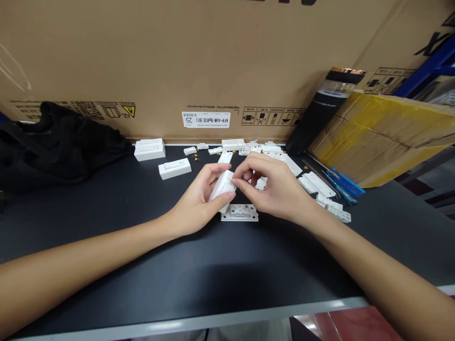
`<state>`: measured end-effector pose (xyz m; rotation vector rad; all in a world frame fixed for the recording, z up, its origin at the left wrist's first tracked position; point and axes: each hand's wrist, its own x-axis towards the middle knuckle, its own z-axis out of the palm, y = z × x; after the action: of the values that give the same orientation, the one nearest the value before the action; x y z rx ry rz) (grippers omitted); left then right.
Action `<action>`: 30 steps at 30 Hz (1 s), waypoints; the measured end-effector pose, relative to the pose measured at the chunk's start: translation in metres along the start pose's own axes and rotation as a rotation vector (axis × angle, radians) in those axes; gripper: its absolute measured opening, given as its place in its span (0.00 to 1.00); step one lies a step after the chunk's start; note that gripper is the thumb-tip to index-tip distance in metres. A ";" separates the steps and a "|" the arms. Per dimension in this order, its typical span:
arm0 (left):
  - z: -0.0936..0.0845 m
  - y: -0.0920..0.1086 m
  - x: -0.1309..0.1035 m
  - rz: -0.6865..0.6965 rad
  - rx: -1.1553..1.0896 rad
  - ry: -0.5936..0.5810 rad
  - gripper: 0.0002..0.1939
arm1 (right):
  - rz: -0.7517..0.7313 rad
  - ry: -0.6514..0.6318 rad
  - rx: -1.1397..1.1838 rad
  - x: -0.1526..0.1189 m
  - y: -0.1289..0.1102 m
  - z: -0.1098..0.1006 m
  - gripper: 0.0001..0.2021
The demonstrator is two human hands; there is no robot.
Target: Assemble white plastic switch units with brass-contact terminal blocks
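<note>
A white plastic housing [222, 185] is tilted in my left hand [199, 199], with the thumb and fingers closed around its sides. My right hand [272, 187] pinches at the housing's right end; whatever lies between thumb and forefinger is too small to make out. Just below the hands, a white base plate [240, 217] with small brass parts lies on the black table [177, 279]. Another white strip [225, 157] rests behind my left fingertips. Two white switch units, one nearer [174, 168] and one farther back [150, 149], sit to the left.
Behind the table stands a large cardboard box [159, 61]. Black cloth [60, 147] lies at the left. Several white parts [316, 183], a blue tool [346, 183], a black bottle [316, 118] and a taped carton [380, 137] are at the right.
</note>
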<state>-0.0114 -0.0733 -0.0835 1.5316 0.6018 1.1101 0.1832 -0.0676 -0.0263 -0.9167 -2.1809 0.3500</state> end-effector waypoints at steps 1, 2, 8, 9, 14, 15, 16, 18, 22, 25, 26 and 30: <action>0.000 0.000 0.000 -0.016 -0.004 0.007 0.22 | -0.002 -0.006 0.001 0.000 0.001 0.001 0.05; 0.000 -0.001 0.001 -0.031 -0.011 0.013 0.22 | -0.003 -0.013 0.001 -0.001 0.002 0.001 0.05; 0.000 -0.003 0.002 -0.033 -0.017 0.024 0.20 | 0.002 0.001 -0.012 -0.002 0.003 0.006 0.04; 0.000 -0.003 0.002 -0.029 -0.014 0.020 0.20 | 0.012 0.008 -0.022 -0.002 0.002 0.007 0.04; 0.000 -0.003 0.002 -0.019 0.009 0.024 0.19 | 0.069 0.031 -0.059 -0.003 -0.001 0.013 0.04; 0.000 -0.003 0.002 -0.019 0.013 0.028 0.20 | 0.076 0.032 -0.063 -0.003 -0.001 0.015 0.04; 0.000 -0.002 0.002 -0.024 0.016 0.032 0.20 | 0.078 0.034 -0.069 -0.004 0.000 0.016 0.04; 0.000 -0.002 0.002 -0.035 0.018 0.043 0.19 | 0.064 0.041 -0.089 -0.005 0.000 0.018 0.04; 0.000 -0.004 0.002 -0.018 0.011 0.048 0.19 | 0.026 0.033 -0.119 -0.007 0.003 0.020 0.05; 0.000 -0.006 0.002 -0.019 0.020 0.055 0.19 | 0.037 0.019 -0.113 -0.007 0.004 0.020 0.05; 0.000 -0.006 0.003 -0.022 0.027 0.064 0.19 | 0.037 0.017 -0.115 -0.007 0.004 0.020 0.05; 0.000 -0.004 0.003 -0.032 0.040 0.087 0.20 | 0.012 0.015 -0.136 -0.008 0.005 0.021 0.05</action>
<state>-0.0092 -0.0697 -0.0867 1.5082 0.7090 1.1516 0.1743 -0.0688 -0.0476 -1.0032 -2.2072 0.2016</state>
